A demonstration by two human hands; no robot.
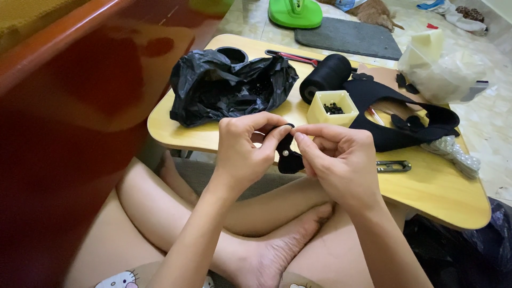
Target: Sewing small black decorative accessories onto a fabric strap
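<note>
My left hand (pixel 244 149) and my right hand (pixel 338 157) meet over the near edge of a low wooden table (pixel 437 189). Together they pinch a small black fabric piece (pixel 288 157) with a white bead on it. My left thumb and forefinger grip its top; my right fingertips press its right side. Just beyond my hands stands a small pale yellow box (pixel 332 109) holding tiny black beads.
A crumpled black plastic bag (pixel 229 85), a black thread spool (pixel 325 77), larger black fabric pieces (pixel 400 114), a strand of white pearls (pixel 456 154), thread snips (pixel 393 166) and a clear bag (pixel 445 72) lie on the table. A red-brown furniture side (pixel 64 133) stands at left.
</note>
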